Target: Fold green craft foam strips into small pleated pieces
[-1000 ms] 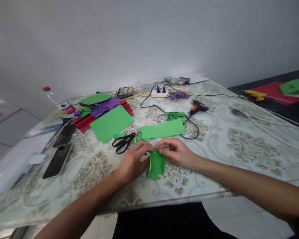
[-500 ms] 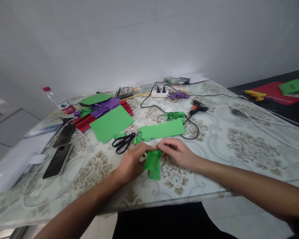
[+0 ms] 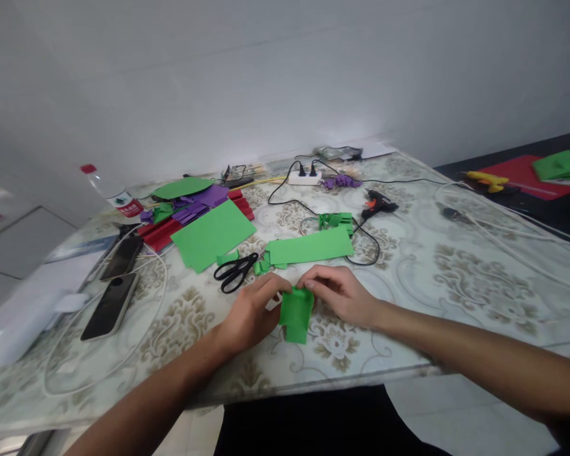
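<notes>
A small piece of green paper [image 3: 297,315] hangs between my two hands near the front of the table, with a fold showing in its lower part. My left hand [image 3: 255,308] pinches its upper left corner. At the upper right edge, my right hand [image 3: 338,292] has its fingers closed on the same piece. Just beyond them lies a long green paper strip [image 3: 311,247]. Black-handled scissors [image 3: 236,272] rest left of the strip, by small green scraps [image 3: 262,265]. A larger green sheet [image 3: 213,234] is farther left.
A black glue gun [image 3: 379,204] with its cord lies behind the strip, near a white power strip [image 3: 304,179]. Two phones [image 3: 110,307], a white cable and a bottle [image 3: 123,202] are on the left. Purple paper [image 3: 194,208] and red paper [image 3: 159,235] lie behind the large sheet.
The green piece has shifted slightly right and now faces me more squarely. My fingers have moved a little along its top edge. The things around stay where they were.
</notes>
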`<action>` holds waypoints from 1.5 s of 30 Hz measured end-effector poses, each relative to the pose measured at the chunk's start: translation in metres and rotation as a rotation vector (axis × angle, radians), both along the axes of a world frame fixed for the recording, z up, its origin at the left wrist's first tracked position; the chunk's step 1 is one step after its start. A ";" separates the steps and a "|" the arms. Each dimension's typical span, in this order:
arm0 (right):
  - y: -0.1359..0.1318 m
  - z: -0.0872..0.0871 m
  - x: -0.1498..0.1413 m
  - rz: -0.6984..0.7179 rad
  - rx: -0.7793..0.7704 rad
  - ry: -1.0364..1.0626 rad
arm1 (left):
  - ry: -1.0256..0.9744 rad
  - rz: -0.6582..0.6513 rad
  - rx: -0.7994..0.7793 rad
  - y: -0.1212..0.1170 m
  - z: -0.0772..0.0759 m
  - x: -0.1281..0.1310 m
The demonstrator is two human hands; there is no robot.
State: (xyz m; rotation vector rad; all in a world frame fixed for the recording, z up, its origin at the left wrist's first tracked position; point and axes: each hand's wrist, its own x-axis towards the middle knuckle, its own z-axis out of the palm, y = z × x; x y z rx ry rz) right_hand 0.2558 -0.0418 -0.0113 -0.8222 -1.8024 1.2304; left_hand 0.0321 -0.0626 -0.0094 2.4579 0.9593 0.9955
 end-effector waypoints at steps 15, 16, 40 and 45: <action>0.001 -0.001 -0.001 0.072 -0.241 0.170 | 0.010 -0.038 0.002 -0.002 0.008 -0.002; 0.002 0.000 -0.001 0.101 -0.302 0.204 | 0.014 -0.044 0.006 -0.002 0.009 -0.002; 0.009 -0.005 -0.004 0.083 -0.469 0.149 | 0.103 -0.063 0.144 -0.001 0.006 0.001; 0.008 -0.005 -0.004 0.107 -0.486 0.189 | 0.104 -0.068 0.145 0.000 0.005 0.001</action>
